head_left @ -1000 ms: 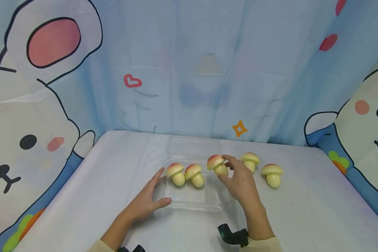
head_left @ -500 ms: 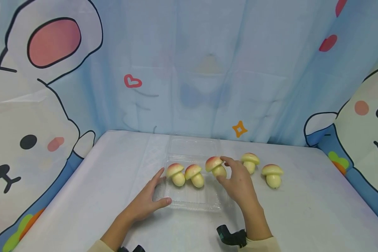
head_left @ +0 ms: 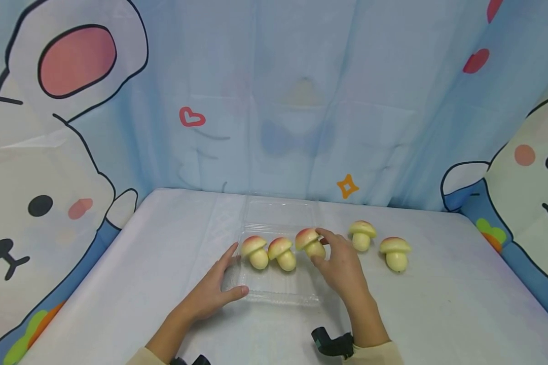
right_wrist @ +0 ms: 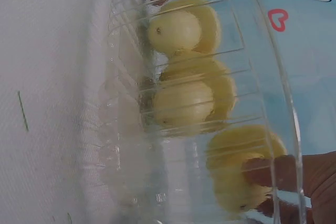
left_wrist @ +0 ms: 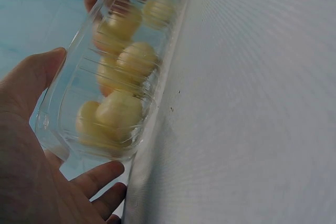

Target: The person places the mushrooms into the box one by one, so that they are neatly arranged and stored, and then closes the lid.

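Two toy mushrooms, a left one (head_left: pixel 255 252) and a middle one (head_left: pixel 283 254), lie side by side in a clear plastic box (head_left: pixel 278 295) whose lid is folded back. My right hand (head_left: pixel 342 263) pinches a third mushroom (head_left: pixel 309 243) by its right side, inside the box near its right wall. Through the clear wall in the right wrist view, thumb and fingers meet that mushroom (right_wrist: pixel 231 182). At the box's left side my left hand (head_left: pixel 210 291) is spread, thumb apart from the straight fingers. In the left wrist view its thumb touches the box rim (left_wrist: pixel 68 45).
Two more mushrooms, one (head_left: pixel 362 235) behind my right hand and one (head_left: pixel 395 254) farther right, rest on the white tablecloth (head_left: pixel 438 304). Behind the table hangs a blue curtain (head_left: pixel 283 101) with cartoon prints. The clear lid (head_left: pixel 280 210) lies toward the back edge.
My right hand has moved left and slightly down with the mushroom, bringing it closer to the middle one. The left hand stays in place.
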### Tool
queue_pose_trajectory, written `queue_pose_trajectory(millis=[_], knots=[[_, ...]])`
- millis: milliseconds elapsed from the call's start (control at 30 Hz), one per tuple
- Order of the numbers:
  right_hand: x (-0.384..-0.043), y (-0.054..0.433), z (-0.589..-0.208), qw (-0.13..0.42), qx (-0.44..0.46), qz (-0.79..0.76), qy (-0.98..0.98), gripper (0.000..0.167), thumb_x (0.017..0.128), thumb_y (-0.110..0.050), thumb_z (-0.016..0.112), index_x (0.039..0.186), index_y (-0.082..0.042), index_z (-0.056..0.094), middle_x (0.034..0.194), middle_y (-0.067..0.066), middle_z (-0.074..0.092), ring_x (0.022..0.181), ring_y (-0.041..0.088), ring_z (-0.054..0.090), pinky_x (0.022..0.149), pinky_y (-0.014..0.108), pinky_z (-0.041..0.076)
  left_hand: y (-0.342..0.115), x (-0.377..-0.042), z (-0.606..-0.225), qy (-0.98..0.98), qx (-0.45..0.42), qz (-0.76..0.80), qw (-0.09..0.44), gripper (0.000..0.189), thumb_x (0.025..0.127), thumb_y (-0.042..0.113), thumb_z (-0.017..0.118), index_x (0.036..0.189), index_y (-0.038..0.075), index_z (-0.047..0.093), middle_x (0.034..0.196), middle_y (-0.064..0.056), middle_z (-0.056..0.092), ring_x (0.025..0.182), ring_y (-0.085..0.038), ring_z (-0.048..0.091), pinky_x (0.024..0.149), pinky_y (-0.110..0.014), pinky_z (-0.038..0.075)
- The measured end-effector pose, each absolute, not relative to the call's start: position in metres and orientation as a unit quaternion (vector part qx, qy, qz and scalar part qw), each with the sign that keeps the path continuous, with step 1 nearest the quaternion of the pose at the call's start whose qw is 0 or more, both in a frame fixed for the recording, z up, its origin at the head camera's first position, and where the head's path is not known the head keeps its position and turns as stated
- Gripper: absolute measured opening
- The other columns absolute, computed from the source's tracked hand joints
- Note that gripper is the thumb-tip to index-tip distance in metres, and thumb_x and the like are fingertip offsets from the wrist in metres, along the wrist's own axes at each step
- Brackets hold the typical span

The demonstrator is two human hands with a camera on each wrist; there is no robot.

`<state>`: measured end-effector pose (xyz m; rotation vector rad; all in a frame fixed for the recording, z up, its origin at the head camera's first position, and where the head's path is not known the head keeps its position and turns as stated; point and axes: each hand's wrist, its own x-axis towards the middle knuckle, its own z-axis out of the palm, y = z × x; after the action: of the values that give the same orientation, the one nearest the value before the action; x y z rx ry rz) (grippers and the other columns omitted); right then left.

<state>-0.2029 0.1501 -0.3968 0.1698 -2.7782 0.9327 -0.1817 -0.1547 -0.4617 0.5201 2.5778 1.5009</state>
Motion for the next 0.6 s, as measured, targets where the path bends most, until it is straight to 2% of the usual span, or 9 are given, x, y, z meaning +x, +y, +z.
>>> queue_pose_trajectory(millis=[600], knots=[[-0.2025, 0.1463, -0.4030, 0.107, 0.063, 0.286, -0.950, 0.057, 0.084, -0.004, 0.079, 0.138, -0.001, 0.062, 0.116, 0.021, 0.073, 0.112, 0.046, 0.062, 0.096, 0.056, 0.051, -0.1541, -0.1814, -0.4623, 0.850, 0.163, 0.497, 0.062, 0.097, 0.093, 0.037, 0.074, 0.168, 0.027, 0.013, 0.162, -0.016, 0.042, 0.156, -0.038, 0.028, 0.122, -0.068, 0.019]])
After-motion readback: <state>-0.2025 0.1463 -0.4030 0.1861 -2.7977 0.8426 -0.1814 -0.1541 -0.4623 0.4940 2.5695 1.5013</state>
